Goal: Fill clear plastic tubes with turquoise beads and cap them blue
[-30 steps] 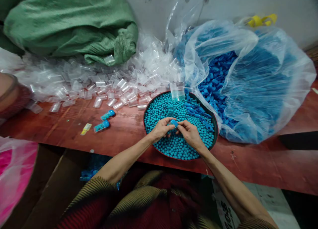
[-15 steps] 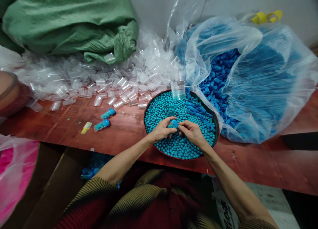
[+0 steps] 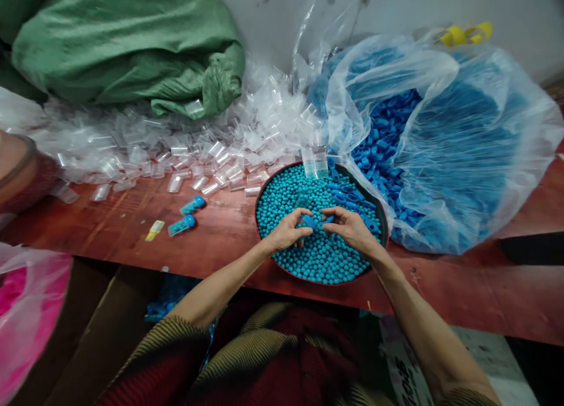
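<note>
My left hand is closed over the bowl, thumb and fingers pinching a small container with a blue end; the fingers cover much of it. Just to its right, a small blue plastic piece is pinched by my right hand, apart from the left. Beneath both hands, turquoise beads fill a round bowl with a dark inner wall. Several blue plastic parts lie on the beads at the right. Clear tubes rest at the bowl's far side.
Left of the bowl lie two blue-capped tubes of beads and a yellow-and-clear piece. Loose clear tubes are heaped behind, below a green sack. A clear bag of blue parts stands right. Another person's arm shows far left.
My right hand has moved slightly right, away from the left, with a blue piece in its fingers. Before, both hands met at the blue-ended container.
</note>
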### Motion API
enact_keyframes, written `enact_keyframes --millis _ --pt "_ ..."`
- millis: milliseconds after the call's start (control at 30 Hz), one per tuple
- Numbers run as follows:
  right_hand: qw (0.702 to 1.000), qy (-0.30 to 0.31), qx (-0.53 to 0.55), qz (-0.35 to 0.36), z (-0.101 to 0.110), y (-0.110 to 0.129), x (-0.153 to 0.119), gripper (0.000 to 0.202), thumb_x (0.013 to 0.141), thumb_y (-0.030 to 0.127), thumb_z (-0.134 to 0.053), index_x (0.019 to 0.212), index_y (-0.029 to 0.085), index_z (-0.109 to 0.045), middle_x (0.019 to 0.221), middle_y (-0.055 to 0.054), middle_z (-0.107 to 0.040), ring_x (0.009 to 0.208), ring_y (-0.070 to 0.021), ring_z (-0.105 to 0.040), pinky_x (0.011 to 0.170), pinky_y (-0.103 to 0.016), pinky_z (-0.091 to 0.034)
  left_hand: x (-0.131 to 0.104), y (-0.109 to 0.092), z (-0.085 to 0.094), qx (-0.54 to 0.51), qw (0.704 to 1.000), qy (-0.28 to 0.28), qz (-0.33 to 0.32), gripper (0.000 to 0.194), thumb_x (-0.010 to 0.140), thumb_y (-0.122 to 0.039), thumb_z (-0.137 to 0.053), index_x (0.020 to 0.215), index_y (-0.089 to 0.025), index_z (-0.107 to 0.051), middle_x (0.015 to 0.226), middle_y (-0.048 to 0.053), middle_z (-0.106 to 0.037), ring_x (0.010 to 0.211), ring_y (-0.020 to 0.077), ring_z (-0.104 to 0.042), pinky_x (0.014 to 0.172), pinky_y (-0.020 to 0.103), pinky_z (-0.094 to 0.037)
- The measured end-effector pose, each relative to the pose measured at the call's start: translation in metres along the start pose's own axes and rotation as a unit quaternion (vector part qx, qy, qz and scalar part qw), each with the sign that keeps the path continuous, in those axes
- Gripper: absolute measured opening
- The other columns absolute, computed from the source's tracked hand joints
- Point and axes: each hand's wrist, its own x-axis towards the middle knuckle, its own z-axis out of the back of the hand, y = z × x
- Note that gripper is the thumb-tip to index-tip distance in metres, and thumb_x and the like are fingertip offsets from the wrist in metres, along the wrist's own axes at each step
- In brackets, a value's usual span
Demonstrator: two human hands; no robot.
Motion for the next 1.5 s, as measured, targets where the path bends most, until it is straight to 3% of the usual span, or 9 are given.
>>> enact_keyframes --millis 167,300,400,500,867,1000,1167,1300,1500 --pt "0.998 -0.058 0.029 0.016 -0.015 -0.002 0.004 0.061 0.068 0.038 -0.067 0.124 0.017 -0.053 0.092 -0.006 -0.068 0.081 -0.0209 -0.064 0.07 -0.036 -0.054 0.001 0.001 -0.003 0.012 1.0 -0.014 -0.012 0.065 0.077 -0.029 -0.06 0.135 -0.022 -0.034 0.069 -0.006 -0.047 0.043 0.0052 -0.046 0.039 0.018 -0.036" --pt "0.983 -0.031 -0.153 0.094 -0.034 -0.003 -0.005 0.047 0.085 0.039 -0.049 0.127 0.02 -0.053 0.118 -0.01 -0.063 0.109 -0.0255 -0.058 0.094 -0.042 -0.046 0.001 0.002 -0.006 0.012 0.998 -0.048 -0.038 0.068 0.075 -0.029 -0.062 0.137 -0.021 -0.036 0.069 -0.005 -0.049 0.048 0.0054 -0.04 0.045 0.019 -0.037" --pt "0.955 0.0 -0.266 0.132 -0.043 -0.005 -0.014 0.075 0.08 0.046 -0.058 0.143 0.017 -0.03 0.137 -0.017 -0.045 0.123 -0.03 -0.048 0.096 -0.047 -0.044 0.0 0.002 -0.008 -0.036 0.997 -0.066 -0.034 0.064 0.075 -0.029 -0.06 0.134 -0.018 -0.038 0.068 -0.004 -0.05 0.05 0.0064 -0.04 0.049 0.02 -0.038" --pt "0.929 -0.009 -0.344 0.137 -0.049 -0.007 -0.018 0.097 0.07 0.051 -0.067 0.145 0.013 -0.019 0.129 -0.021 -0.046 0.114 -0.0341 -0.052 0.087 -0.051 -0.049 -0.003 -0.001 -0.011 -0.075 0.995 -0.063 -0.03 0.056 0.077 -0.029 -0.057 0.129 -0.016 -0.04 0.068 -0.004 -0.049 0.052 0.0067 -0.041 0.049 0.02 -0.037" --pt "0.865 -0.183 -0.4 0.242 -0.07 -0.007 -0.023 0.07 0.075 0.048 -0.058 0.13 0.011 -0.033 0.102 -0.017 -0.056 0.084 -0.0292 -0.062 0.062 -0.041 -0.054 -0.012 -0.018 -0.027 -0.109 0.987 -0.113 -0.038 0.031 0.074 -0.032 -0.06 0.099 -0.017 -0.048 0.069 -0.004 -0.052 0.058 0.0072 -0.047 0.057 0.019 -0.037" --pt "0.873 -0.193 -0.389 0.224 -0.074 -0.01 -0.025 0.071 0.073 0.046 -0.059 0.129 0.01 -0.035 0.104 -0.019 -0.057 0.088 -0.0311 -0.062 0.064 -0.042 -0.054 -0.012 -0.014 -0.028 -0.098 0.987 -0.122 -0.042 0.029 0.074 -0.031 -0.061 0.096 -0.017 -0.049 0.064 -0.006 -0.048 0.056 0.0065 -0.044 0.054 0.018 -0.034" --pt "0.928 -0.139 -0.302 0.169 -0.07 0.002 -0.027 0.072 0.068 0.037 -0.065 0.13 0.014 -0.036 0.113 -0.016 -0.057 0.094 -0.0284 -0.062 0.072 -0.041 -0.054 -0.013 -0.016 -0.02 -0.104 0.99 -0.082 -0.044 0.044 0.072 -0.034 -0.064 0.109 -0.017 -0.047 0.078 -0.003 -0.054 0.064 0.0081 -0.049 0.059 0.02 -0.04" --pt "0.961 -0.078 -0.24 0.109 -0.065 0.012 -0.028 0.077 0.068 0.036 -0.067 0.133 0.014 -0.032 0.104 -0.012 -0.062 0.077 -0.0223 -0.065 0.066 -0.035 -0.054 -0.016 -0.018 -0.015 -0.118 0.989 -0.08 -0.047 0.05 0.072 -0.036 -0.064 0.115 -0.018 -0.045 0.08 -0.002 -0.055 0.064 0.0092 -0.051 0.057 0.021 -0.043" --pt "0.93 -0.108 -0.311 0.163 -0.067 0.004 -0.029 0.069 0.066 0.034 -0.063 0.128 0.014 -0.037 0.104 -0.014 -0.062 0.075 -0.0251 -0.065 0.06 -0.036 -0.052 -0.021 -0.014 -0.022 -0.095 0.989 -0.107 -0.034 0.039 0.074 -0.032 -0.06 0.107 -0.019 -0.044 0.071 -0.005 -0.051 0.056 0.0077 -0.048 0.053 0.02 -0.041"
